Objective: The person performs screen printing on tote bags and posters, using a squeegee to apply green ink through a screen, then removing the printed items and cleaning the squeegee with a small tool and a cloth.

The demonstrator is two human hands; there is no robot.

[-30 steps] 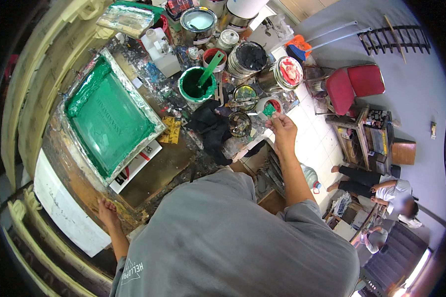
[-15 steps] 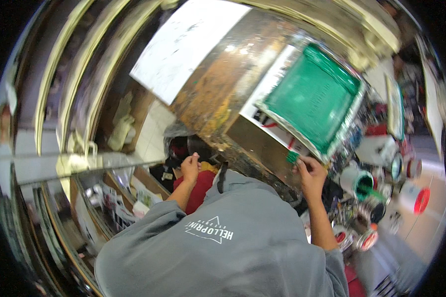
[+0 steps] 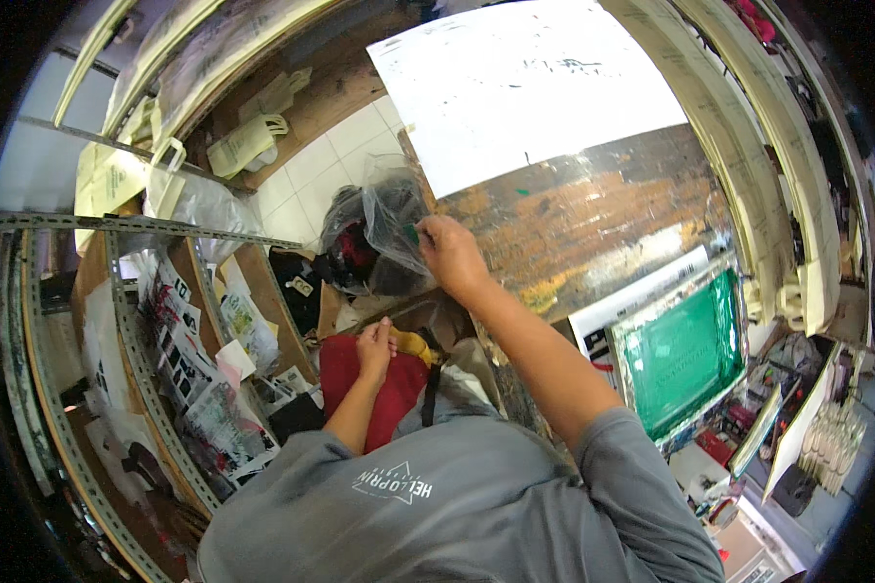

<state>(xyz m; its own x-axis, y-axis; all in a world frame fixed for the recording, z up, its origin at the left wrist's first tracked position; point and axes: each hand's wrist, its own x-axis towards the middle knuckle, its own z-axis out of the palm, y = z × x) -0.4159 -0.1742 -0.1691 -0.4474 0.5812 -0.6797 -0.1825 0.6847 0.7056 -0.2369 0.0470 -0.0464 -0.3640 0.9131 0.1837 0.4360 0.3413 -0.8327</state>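
My right hand [image 3: 449,253] reaches over the left edge of the wooden table, beside a clear plastic bag [image 3: 399,199] with dark and red contents. Its fingers are pinched on a small green scrap [image 3: 411,233], mostly hidden. My left hand [image 3: 374,350] is loosely closed near my lap, next to a red cloth [image 3: 345,374] and a yellow cloth [image 3: 413,345]; nothing shows in its fingers. To the right, a framed printing screen with green mesh [image 3: 685,355] lies on the table. A large white sheet with dark marks [image 3: 525,92] covers the far part.
Stained wooden tabletop [image 3: 593,209] lies between sheet and screen. A metal-edged rack [image 3: 126,228] with papers stands at left. Pale yellow bags [image 3: 248,146] sit on shelves at far left, and more pale bags [image 3: 739,146] hang along the right. Tiled floor [image 3: 311,180] shows beyond the plastic bag.
My right hand has moved from the green screen's near corner leftward across to the plastic bag, with the green scrap. My left hand stays near my lap. The view has turned left.
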